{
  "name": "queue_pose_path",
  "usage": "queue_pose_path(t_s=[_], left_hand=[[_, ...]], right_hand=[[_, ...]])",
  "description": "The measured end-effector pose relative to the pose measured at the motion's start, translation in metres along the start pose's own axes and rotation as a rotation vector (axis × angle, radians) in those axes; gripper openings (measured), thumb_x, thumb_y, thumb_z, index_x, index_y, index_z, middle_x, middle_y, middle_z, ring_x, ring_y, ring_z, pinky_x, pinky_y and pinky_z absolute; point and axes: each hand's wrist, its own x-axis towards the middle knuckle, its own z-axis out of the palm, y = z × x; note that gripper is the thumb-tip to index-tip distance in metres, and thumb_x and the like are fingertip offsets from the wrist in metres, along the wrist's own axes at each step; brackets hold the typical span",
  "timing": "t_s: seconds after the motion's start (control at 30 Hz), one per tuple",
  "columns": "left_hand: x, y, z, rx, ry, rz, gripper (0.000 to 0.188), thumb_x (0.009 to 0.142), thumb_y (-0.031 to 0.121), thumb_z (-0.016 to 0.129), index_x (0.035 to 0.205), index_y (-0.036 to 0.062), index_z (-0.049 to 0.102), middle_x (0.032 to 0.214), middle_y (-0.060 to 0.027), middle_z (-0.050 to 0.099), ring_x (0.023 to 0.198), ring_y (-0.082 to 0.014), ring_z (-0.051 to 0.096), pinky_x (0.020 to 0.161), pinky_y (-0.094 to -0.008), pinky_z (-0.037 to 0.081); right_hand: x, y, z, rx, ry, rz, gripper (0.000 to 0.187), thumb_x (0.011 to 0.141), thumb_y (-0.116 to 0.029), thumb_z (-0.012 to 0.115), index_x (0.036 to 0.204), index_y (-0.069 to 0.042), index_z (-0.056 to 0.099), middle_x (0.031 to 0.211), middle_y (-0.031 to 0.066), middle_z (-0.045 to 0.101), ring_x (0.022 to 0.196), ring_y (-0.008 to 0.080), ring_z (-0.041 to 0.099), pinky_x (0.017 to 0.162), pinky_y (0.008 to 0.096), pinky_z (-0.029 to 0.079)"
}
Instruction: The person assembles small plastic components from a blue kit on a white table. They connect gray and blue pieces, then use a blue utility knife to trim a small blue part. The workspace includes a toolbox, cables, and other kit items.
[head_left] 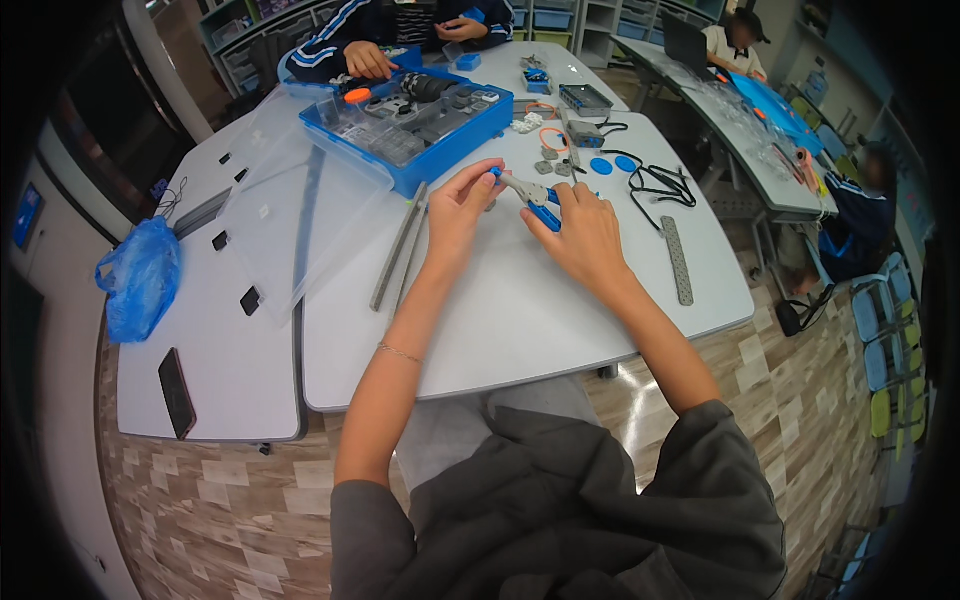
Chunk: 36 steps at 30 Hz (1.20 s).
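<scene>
Above the near part of the white table, my right hand (588, 235) is closed around the blue handles of a pair of pliers (524, 190) with a light grey head. Its jaws point left, toward my left hand (455, 218). The fingertips of that hand are pinched together on a small blue piece (495, 172) at the tip of the jaws. Whether the jaws grip the piece, I cannot make out. Just beyond my hands stands a blue parts box (435, 172) filled with grey and clear parts. Two long grey bars (397, 255) lie beside my left forearm.
Black cables (660, 182), blue discs (601, 166) and a perforated grey strip (677, 262) lie right of my hands. A clear lid (300, 215) leans at the left, near a blue bag (142, 278) and a phone (177, 393). Another person's hand (369, 60) is behind the box.
</scene>
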Motion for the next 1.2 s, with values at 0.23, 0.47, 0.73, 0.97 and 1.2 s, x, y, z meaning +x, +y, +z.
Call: queue_pose_path(t_s=[0.23, 0.47, 0.73, 0.97, 1.2], left_hand=[[0.001, 0.003, -0.009, 0.293, -0.047, 0.035, 0.025, 0.087, 0.006, 0.070, 0.112, 0.0020, 0.073, 0.112, -0.0091, 0.069, 0.100, -0.0170, 0.067, 0.082, -0.0253, 0.052], [0.001, 0.013, -0.011, 0.397, -0.115, 0.080, 0.026, 0.084, 0.005, 0.073, 0.110, 0.0017, 0.073, 0.102, -0.0088, 0.071, 0.090, -0.0149, 0.068, 0.079, -0.0257, 0.053], [-0.003, 0.014, -0.012, 0.173, -0.174, -0.095, 0.026, 0.088, 0.006, 0.071, 0.112, -0.0047, 0.069, 0.096, -0.0105, 0.070, 0.083, -0.0145, 0.067, 0.080, -0.0269, 0.053], [-0.006, 0.003, -0.009, 0.203, -0.148, -0.022, 0.025, 0.083, -0.001, 0.073, 0.107, -0.0049, 0.071, 0.091, -0.0062, 0.065, 0.077, -0.0124, 0.064, 0.072, -0.0252, 0.051], [-0.004, 0.002, -0.011, 0.357, -0.157, 0.058, 0.026, 0.083, -0.004, 0.072, 0.109, -0.0031, 0.071, 0.095, -0.0063, 0.065, 0.079, -0.0119, 0.064, 0.071, -0.0241, 0.052]], right_hand=[[0.000, 0.008, -0.002, -0.017, 0.035, -0.085, 0.045, 0.080, -0.040, 0.074, 0.098, -0.002, 0.061, 0.090, 0.0128, 0.057, 0.085, 0.0296, 0.056, 0.077, 0.0412, 0.038], [0.000, 0.009, -0.011, -0.085, 0.183, -0.193, 0.055, 0.075, -0.036, 0.077, 0.115, -0.001, 0.062, 0.098, 0.0107, 0.054, 0.096, 0.0258, 0.048, 0.084, 0.0425, 0.032], [0.002, 0.014, -0.017, -0.057, 0.212, -0.267, 0.063, 0.070, -0.030, 0.078, 0.123, -0.003, 0.059, 0.099, 0.0098, 0.053, 0.096, 0.0258, 0.048, 0.083, 0.0427, 0.034], [-0.002, 0.021, -0.014, -0.062, 0.163, -0.270, 0.063, 0.071, -0.029, 0.079, 0.126, -0.004, 0.059, 0.097, 0.0081, 0.052, 0.093, 0.0248, 0.048, 0.077, 0.0384, 0.034], [-0.003, 0.021, -0.005, -0.059, 0.110, -0.218, 0.050, 0.076, -0.037, 0.078, 0.111, -0.003, 0.065, 0.084, 0.0089, 0.061, 0.075, 0.0247, 0.061, 0.062, 0.0370, 0.047]])
